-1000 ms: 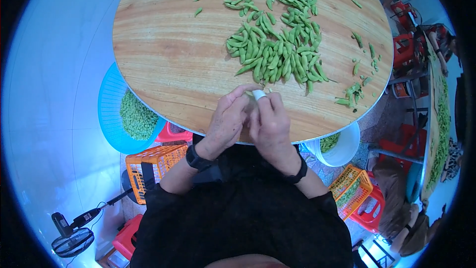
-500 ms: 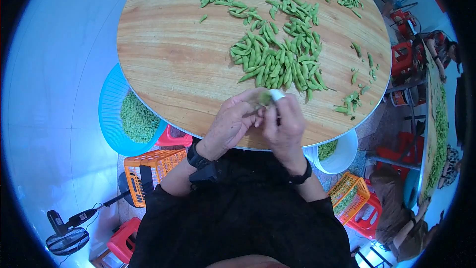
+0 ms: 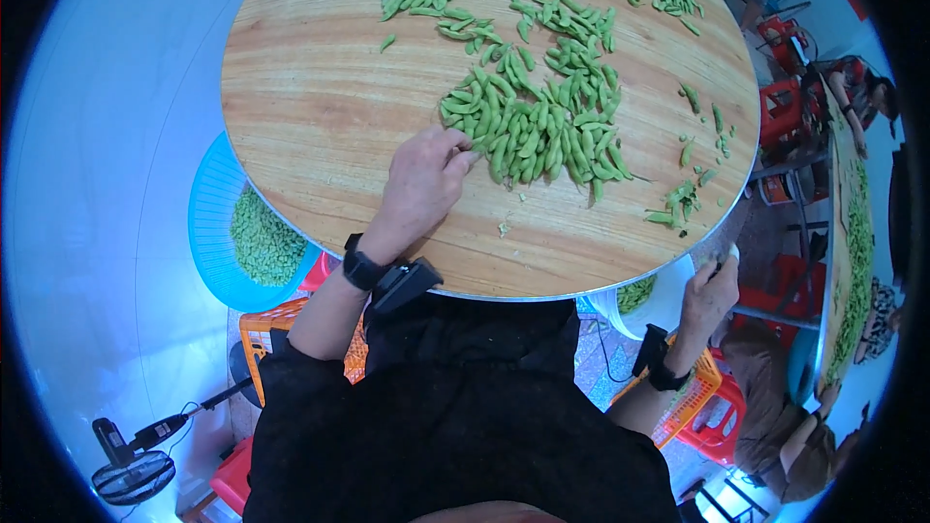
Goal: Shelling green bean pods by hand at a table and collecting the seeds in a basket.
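Green edamame pods (image 3: 538, 136) lie in a heap on the round wooden table (image 3: 320, 136). At the heap's near left edge, my left hand (image 3: 423, 182) pinches a pod between thumb and fingers. Out past the table's right edge is my right hand (image 3: 709, 298), its fingers curled around a small object with a dark part (image 3: 717, 268). Something white (image 3: 733, 252) shows at the fingertips; its kind is unclear. A white bucket (image 3: 673, 305) with green pods or husks stands just left of the right hand.
A blue basin (image 3: 215, 242) of shelled beans stands left of the table. Orange baskets (image 3: 262, 339) and red stools (image 3: 232, 475) are below. Loose pods and scraps (image 3: 678, 201) lie at the table's right. A fan (image 3: 134, 477) stands lower left. People sit at another table (image 3: 841, 261) on the right.
My hands, together before at the table's near edge, have parted. The left has moved forward to the pod heap; the right has swung out to the right past the table edge.
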Demonstrator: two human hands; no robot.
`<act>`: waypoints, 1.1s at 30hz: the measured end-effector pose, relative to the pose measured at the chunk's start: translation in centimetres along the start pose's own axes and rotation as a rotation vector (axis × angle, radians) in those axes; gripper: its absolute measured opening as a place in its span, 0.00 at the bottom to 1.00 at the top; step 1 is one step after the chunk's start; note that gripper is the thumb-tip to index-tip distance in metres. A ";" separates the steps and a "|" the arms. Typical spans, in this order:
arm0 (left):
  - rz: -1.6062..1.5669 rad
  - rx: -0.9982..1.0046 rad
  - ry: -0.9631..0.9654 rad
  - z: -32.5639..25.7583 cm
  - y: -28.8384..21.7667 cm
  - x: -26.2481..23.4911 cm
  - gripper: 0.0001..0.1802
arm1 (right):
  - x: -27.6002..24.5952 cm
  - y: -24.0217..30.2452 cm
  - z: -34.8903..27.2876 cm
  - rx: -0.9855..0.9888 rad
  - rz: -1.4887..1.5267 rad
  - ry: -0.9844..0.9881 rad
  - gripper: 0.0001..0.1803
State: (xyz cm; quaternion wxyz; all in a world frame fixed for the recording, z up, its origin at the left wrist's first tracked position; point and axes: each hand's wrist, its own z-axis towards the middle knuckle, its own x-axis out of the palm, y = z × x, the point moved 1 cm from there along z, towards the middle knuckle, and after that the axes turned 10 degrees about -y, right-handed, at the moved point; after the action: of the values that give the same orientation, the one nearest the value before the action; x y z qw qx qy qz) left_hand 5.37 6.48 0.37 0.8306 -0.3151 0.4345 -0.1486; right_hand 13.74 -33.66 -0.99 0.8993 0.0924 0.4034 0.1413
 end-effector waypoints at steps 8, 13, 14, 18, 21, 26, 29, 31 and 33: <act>-1.016 -0.780 0.340 -3.4 -3.3 -1.0 0.06 | 0.5 18.4 -1.7 0.503 1.242 0.932 0.16; -0.722 -0.540 0.231 -5.2 -2.6 -0.5 0.06 | 1.6 21.3 -2.4 0.696 1.461 1.275 0.14; -0.580 -0.400 0.171 -5.4 -2.5 -0.5 0.07 | 1.8 21.3 -2.5 0.722 1.490 1.297 0.14; -0.462 -0.279 0.134 -5.6 -2.7 -0.8 0.06 | 2.4 21.1 -3.0 0.577 1.421 1.233 0.14; -1.005 -0.750 0.282 -5.7 -2.6 -0.5 0.06 | 2.7 20.7 -3.0 0.629 1.465 1.258 0.13; -1.533 -1.011 0.425 -5.7 -2.9 0.2 0.07 | 3.0 20.2 -3.0 0.901 1.689 1.372 0.14; -0.964 -0.800 0.436 -5.2 -3.7 -0.4 0.07 | 1.8 20.9 -2.4 0.608 1.302 1.167 0.11; -0.858 -0.648 0.332 -5.4 -3.4 0.3 0.06 | 1.5 21.1 -2.7 0.423 1.257 1.066 0.10; -0.750 -0.493 0.230 -5.3 -3.5 0.2 0.06 | 1.0 21.3 -2.4 0.225 1.183 0.962 0.10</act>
State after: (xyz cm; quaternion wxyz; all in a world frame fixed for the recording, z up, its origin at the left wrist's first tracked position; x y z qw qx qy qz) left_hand 1.23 1.58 0.29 0.5662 -0.6201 0.4020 -0.3652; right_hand 8.73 -13.09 2.73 0.3848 0.3119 0.6454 0.5815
